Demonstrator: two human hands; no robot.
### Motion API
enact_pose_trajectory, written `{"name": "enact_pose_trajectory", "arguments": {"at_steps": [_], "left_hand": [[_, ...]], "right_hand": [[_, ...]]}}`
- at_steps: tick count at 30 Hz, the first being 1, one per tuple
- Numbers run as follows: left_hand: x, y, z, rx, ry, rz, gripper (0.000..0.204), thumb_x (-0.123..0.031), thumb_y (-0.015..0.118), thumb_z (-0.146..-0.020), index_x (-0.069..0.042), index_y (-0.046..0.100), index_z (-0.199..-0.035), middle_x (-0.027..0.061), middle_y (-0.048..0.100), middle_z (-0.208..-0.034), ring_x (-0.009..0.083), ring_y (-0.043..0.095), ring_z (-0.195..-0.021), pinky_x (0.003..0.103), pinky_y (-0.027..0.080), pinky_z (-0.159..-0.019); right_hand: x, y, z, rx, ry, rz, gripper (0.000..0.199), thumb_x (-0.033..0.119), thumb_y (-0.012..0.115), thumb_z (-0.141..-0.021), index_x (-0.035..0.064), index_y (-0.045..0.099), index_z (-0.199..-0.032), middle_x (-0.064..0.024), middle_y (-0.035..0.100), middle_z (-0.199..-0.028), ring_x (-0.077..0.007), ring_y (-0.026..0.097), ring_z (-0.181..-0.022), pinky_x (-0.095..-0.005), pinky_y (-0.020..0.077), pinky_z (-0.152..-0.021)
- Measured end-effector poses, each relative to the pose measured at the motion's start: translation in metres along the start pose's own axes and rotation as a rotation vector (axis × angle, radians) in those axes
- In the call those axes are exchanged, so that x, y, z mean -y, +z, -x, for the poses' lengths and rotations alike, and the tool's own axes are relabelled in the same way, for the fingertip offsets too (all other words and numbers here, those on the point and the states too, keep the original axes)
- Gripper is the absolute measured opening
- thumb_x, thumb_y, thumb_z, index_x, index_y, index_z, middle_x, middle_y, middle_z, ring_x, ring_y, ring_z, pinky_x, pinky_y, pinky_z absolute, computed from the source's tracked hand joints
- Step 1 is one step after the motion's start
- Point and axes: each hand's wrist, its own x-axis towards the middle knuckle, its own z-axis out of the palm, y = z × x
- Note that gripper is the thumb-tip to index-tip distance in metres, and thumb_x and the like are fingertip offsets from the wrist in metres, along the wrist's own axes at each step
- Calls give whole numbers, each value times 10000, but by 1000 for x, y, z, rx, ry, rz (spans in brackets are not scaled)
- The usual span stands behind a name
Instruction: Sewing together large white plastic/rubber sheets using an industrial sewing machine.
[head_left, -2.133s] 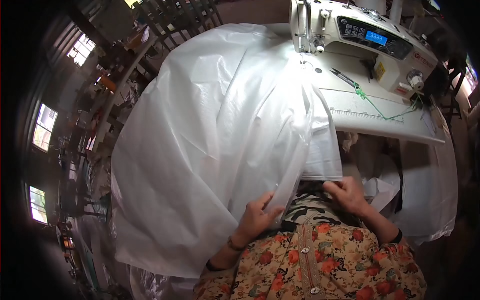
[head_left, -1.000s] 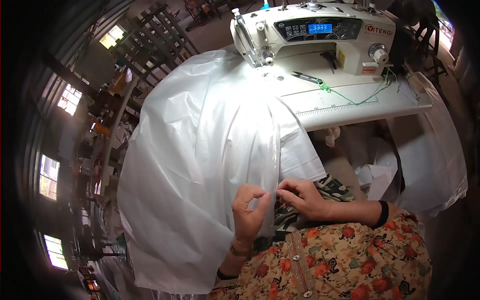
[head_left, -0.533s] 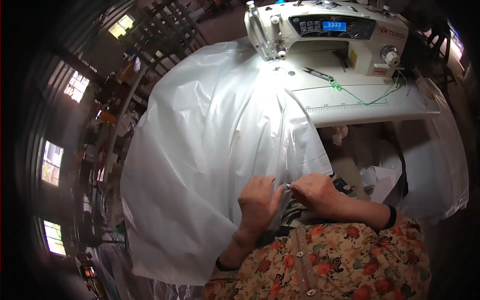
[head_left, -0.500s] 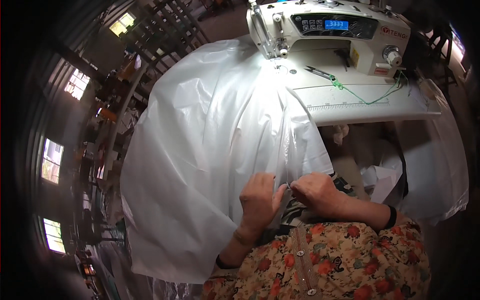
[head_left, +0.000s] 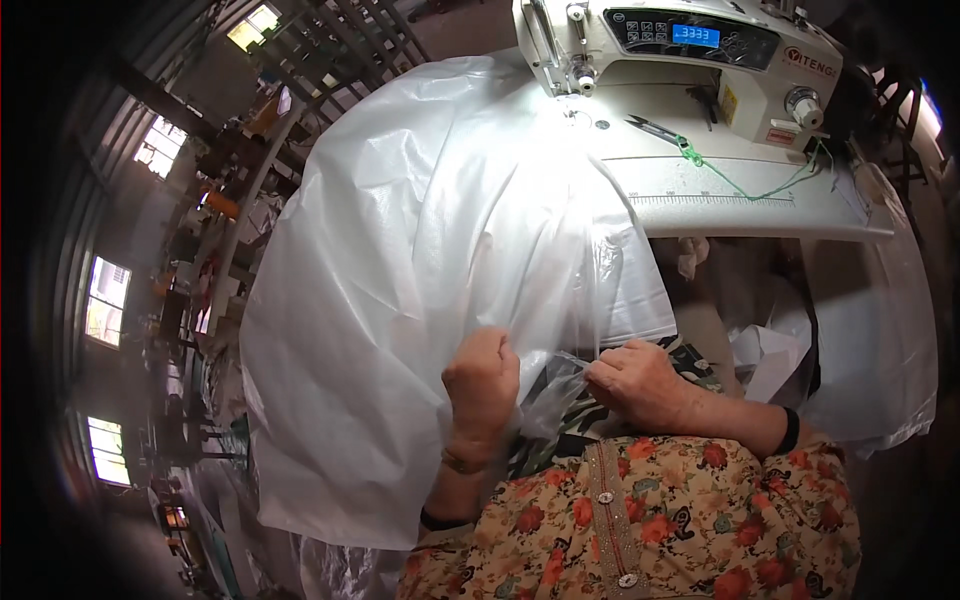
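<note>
A large white plastic sheet point(head_left: 350, 260) spreads from the sewing machine's needle area down over my lap, bunched into folds. My left hand point(head_left: 480, 385) is closed in a fist at the sheet's near part, its fingers curled over the material. To its right, my right hand point(head_left: 640, 385) pinches the sheet's thin edge between thumb and fingers. A loose, see-through flap of plastic point(head_left: 555, 395) hangs between the two hands. The white sewing machine point(head_left: 690, 60) stands beyond, its lamp shining on the sheet near the needle.
Thread snips point(head_left: 655, 130) with a green cord point(head_left: 740, 190) lie on the white machine table point(head_left: 720, 215), which has a ruler along its front. More white plastic point(head_left: 870, 340) hangs at the right. A cluttered workbench point(head_left: 250, 210) runs along the left.
My hands have moved apart, the left shifting left and closing into a fist. The sheet's edge between them has opened out, showing the see-through flap. The view has shifted slightly.
</note>
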Motion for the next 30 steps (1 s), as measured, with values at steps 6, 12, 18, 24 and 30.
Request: {"name": "enact_pose_trajectory", "arguments": {"at_steps": [6,12,18,24,30], "left_hand": [[-10,-19,2,460,-410,1227,78,-27,563,-942,-7,587,-1012,4,625,-955,61,578,-861,232,495,-755],[-18,9,17,559,-355,1304,160,-36,535,-974,20,571,-1119,19,614,-994,68,572,-924,226,469,-829],[-22,24,22,466,-535,1385,122,-93,545,-1002,3,585,-1067,-20,603,-874,25,549,-756,190,455,-657],[-27,23,18,340,-646,1463,108,-109,599,-981,-10,607,-939,-11,621,-781,32,558,-657,185,449,-565],[-24,9,13,286,-574,1378,99,-89,639,-947,-6,619,-898,2,641,-758,37,564,-625,196,453,-553]], "right_hand": [[19,-20,-22,-109,-89,-21,155,138,701,-787,79,568,-839,-38,513,-700,-229,561,-618,-350,443,-583],[27,-19,-29,66,-152,-92,146,142,620,-765,63,552,-867,-45,550,-789,-210,585,-678,-327,457,-600],[28,-12,-25,159,-259,66,184,147,655,-754,52,543,-865,-45,533,-809,-190,561,-691,-321,434,-601],[5,-37,-6,-88,-332,-7,259,229,639,-843,38,583,-1007,-67,588,-902,-201,584,-810,-317,476,-747],[-22,-27,25,-603,487,15,365,258,691,-894,-6,549,-1102,-79,580,-945,-218,573,-863,-352,466,-803]]}}
